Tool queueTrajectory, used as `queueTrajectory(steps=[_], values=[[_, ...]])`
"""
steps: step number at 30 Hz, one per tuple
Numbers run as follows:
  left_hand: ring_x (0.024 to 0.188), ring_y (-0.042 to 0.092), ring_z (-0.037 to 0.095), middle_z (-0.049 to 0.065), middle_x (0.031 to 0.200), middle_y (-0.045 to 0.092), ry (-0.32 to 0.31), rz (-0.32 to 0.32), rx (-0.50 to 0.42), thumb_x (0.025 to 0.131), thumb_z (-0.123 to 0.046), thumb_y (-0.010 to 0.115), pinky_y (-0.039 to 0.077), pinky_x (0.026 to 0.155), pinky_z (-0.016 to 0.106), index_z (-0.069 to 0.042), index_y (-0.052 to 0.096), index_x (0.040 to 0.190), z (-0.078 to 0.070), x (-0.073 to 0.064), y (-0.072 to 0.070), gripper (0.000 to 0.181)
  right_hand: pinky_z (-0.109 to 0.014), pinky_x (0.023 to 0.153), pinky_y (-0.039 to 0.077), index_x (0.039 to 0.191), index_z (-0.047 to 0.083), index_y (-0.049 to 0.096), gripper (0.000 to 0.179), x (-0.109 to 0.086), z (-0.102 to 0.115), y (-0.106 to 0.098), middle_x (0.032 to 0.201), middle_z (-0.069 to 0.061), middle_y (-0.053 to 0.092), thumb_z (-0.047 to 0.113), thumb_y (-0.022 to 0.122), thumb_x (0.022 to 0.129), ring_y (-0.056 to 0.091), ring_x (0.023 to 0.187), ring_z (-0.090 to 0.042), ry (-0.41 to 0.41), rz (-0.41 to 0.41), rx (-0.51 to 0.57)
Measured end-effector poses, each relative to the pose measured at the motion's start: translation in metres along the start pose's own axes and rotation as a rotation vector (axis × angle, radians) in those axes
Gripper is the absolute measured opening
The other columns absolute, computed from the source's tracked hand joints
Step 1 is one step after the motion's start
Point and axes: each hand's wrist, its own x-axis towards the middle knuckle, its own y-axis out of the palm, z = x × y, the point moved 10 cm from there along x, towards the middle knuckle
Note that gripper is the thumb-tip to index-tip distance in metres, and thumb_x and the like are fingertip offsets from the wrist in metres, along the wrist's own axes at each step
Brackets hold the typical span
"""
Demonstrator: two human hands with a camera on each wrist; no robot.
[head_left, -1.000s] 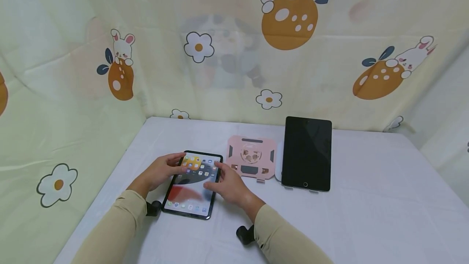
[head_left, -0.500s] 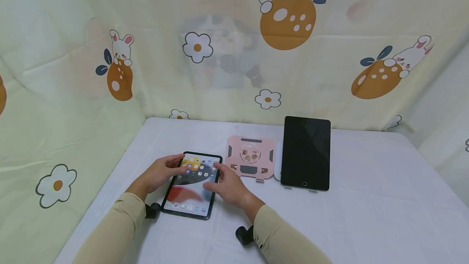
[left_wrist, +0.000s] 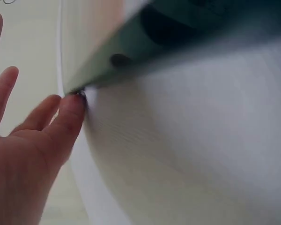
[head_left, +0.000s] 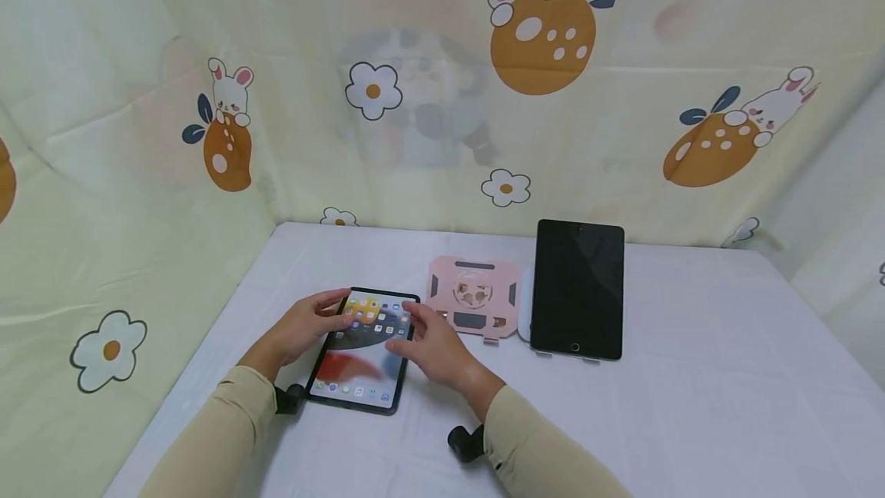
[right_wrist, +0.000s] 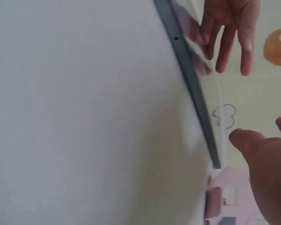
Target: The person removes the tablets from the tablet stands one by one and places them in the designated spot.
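In the head view a lit tablet (head_left: pixel 359 363) with app icons and a black border lies left of the middle of the white table. My left hand (head_left: pixel 297 329) is at its upper left edge, and in the left wrist view a fingertip (left_wrist: pixel 71 105) meets or overlaps the tablet's edge. My right hand (head_left: pixel 439 352) is at the right edge, its thumb extended over the screen. From the right wrist, the thumb (right_wrist: pixel 246 140) appears apart from the tablet's dark side edge (right_wrist: pixel 192 84). Firm contact there cannot be told.
A pink stand (head_left: pixel 475 277) with grey pads lies right of the lit tablet. Beside it a dark tablet (head_left: pixel 579 290) leans upright on a pale stand (head_left: pixel 525 313). A patterned curtain (head_left: pixel 429 198) hangs behind the table (head_left: pixel 691 375). Black wrist devices (head_left: pixel 465 444) hang by the sleeves.
Both hands and the lit tablet keep nearly the same place. Only a slight shift of the head view and a tiny rightward move of the right hand show.
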Motion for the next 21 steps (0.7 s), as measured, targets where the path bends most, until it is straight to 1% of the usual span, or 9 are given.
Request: queueTrajectory(steps=[2,6,10,13,16,18,21], values=[[0.142,0.030,0.043,0.019,0.158,0.033,0.017,-0.003,-0.008,0.095,-0.024,0.070,0.032,0.111,0.057,-0.010,0.043,0.151,-0.004,0.000,0.000,0.064,-0.043,0.108,0.038,0.152,0.003,0.038,0.068,-0.004,0.012,-0.004,0.154,-0.018,0.039,0.018,0.070,0.094,0.039,0.141,-0.032,-0.056,0.008,0.044],[0.145,0.027,0.041,0.015,0.159,0.032,0.062,-0.016,-0.004,0.095,-0.023,0.070,0.030,0.112,0.058,-0.011,0.042,0.152,-0.016,0.000,-0.001,0.064,-0.042,0.105,0.042,0.150,0.008,0.044,0.062,-0.012,0.035,-0.018,0.156,-0.011,0.040,0.016,0.069,0.094,0.039,0.141,-0.028,-0.146,0.000,0.074],[0.143,0.031,0.037,0.012,0.157,0.036,0.106,-0.036,0.009,0.095,-0.027,0.069,0.033,0.110,0.058,-0.016,0.044,0.151,-0.033,-0.002,0.003,0.063,-0.040,0.106,0.041,0.147,0.011,0.050,0.057,-0.019,0.049,-0.037,0.152,-0.007,0.045,0.016,0.071,0.094,0.042,0.140,-0.025,-0.193,-0.040,0.073],[0.140,0.036,0.033,0.011,0.153,0.041,0.149,-0.060,0.003,0.095,-0.029,0.070,0.037,0.108,0.057,-0.018,0.048,0.148,-0.050,-0.004,0.008,0.058,-0.040,0.108,0.040,0.144,0.010,0.054,0.053,-0.023,0.055,-0.054,0.149,-0.007,0.050,0.015,0.072,0.094,0.044,0.138,-0.025,-0.215,-0.078,0.056],[0.137,0.040,0.030,0.008,0.150,0.046,0.202,-0.081,0.007,0.096,-0.028,0.070,0.039,0.107,0.055,-0.019,0.052,0.146,-0.067,-0.005,0.014,0.054,-0.043,0.108,0.041,0.140,0.007,0.057,0.048,-0.029,0.059,-0.074,0.144,-0.008,0.053,0.013,0.070,0.095,0.047,0.134,-0.027,-0.240,-0.118,0.045],[0.137,0.041,0.030,0.007,0.149,0.047,0.237,-0.082,0.003,0.096,-0.025,0.069,0.038,0.107,0.056,-0.018,0.053,0.145,-0.079,-0.005,0.020,0.052,-0.044,0.106,0.043,0.138,0.005,0.058,0.045,-0.033,0.060,-0.088,0.142,-0.010,0.055,0.013,0.069,0.095,0.049,0.131,-0.028,-0.251,-0.146,0.040],[0.137,0.042,0.030,0.007,0.149,0.048,0.285,-0.067,-0.007,0.096,-0.025,0.069,0.037,0.109,0.055,-0.017,0.053,0.145,-0.095,-0.005,0.029,0.052,-0.040,0.102,0.047,0.136,0.004,0.058,0.042,-0.039,0.061,-0.111,0.139,-0.012,0.056,0.010,0.068,0.096,0.051,0.128,-0.028,-0.266,-0.190,0.041]])
